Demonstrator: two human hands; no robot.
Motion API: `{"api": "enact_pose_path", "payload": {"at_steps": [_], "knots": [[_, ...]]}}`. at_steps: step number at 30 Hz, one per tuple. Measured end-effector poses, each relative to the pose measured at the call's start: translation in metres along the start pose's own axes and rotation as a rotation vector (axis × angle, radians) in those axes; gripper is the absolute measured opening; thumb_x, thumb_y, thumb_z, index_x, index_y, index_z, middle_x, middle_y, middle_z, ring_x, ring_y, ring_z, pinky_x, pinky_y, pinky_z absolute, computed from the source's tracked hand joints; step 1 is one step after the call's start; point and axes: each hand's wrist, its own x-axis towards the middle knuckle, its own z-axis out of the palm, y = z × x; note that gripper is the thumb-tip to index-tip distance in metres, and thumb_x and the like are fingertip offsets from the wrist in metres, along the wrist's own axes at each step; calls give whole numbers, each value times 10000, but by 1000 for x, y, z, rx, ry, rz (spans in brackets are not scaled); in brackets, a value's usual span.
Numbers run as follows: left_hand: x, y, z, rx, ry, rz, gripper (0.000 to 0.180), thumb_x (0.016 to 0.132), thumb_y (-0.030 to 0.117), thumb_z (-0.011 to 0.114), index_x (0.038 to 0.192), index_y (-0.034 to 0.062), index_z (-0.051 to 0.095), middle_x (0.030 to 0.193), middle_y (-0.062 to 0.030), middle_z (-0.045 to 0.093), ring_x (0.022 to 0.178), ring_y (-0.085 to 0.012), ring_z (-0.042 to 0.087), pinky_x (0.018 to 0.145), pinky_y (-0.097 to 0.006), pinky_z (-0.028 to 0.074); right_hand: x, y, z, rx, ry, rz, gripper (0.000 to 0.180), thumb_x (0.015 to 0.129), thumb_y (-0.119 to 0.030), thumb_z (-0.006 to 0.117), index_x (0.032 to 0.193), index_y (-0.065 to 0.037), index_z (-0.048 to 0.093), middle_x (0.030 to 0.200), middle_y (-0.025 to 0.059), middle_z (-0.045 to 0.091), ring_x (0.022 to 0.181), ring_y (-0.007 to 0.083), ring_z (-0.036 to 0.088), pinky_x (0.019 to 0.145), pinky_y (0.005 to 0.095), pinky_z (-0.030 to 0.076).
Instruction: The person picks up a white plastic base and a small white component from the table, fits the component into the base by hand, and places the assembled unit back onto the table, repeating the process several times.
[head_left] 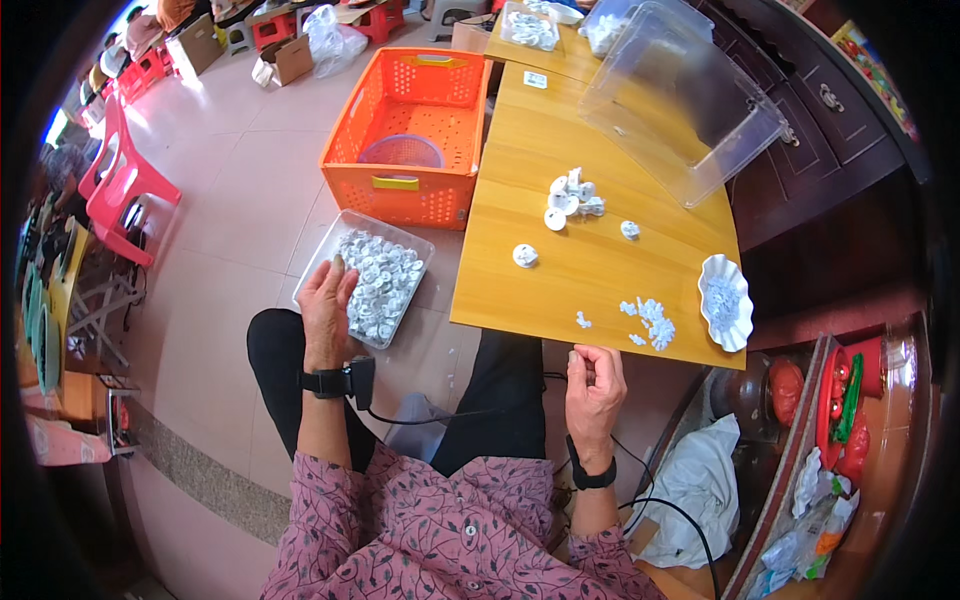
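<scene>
My left hand (326, 300) is over the near-left side of a clear plastic bin (425, 262). Its fingers are stretched out with the thumb apart, and no part shows in them. Inside the bin lies a heap of small white round plastic parts (382, 275). At the table's near edge, my right hand (594, 392) is closed, thumb and forefinger pressed together; anything in them is too small or hidden. Just beyond it on the yellow wooden table (520, 305) lie loose small pale-blue pieces (655, 325). Farther back are a cluster of white round parts (570, 196) and two single ones (525, 256).
A white scalloped dish (740, 335) of pale pieces stands at the table's right edge. Behind it leans a large clear plastic box (690, 175). An orange crate (400, 195) stands left of the table. A pink chair (125, 185) is farther left. Cables run from both wrists.
</scene>
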Motion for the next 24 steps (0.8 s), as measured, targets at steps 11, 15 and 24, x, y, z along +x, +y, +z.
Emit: {"api": "enact_pose_path", "payload": {"at_steps": [11,15,24], "knots": [[-58,-17,64,369,-265,117,212,914,95,678,1098,-9,667,870,-26,665,739,-80,616,688,-213,516,24,17,3,-271,91,-165,73,909,-50,621,965,-2,623,910,145,596,800,325,619,684,403,513],[-88,-25,106,599,-432,288,177,918,73,659,1070,-18,670,872,-24,673,753,-68,599,692,-222,506,34,17,8,-390,65,-167,116,919,-101,624,992,-13,646,917,132,580,809,324,615,695,412,505],[-89,-38,170,914,-623,842,324,833,47,699,1148,-6,643,1094,-166,629,918,-246,654,730,-320,548,43,16,9,-501,-15,-152,121,901,-117,634,967,-20,660,933,137,563,814,348,610,693,444,496]]}}
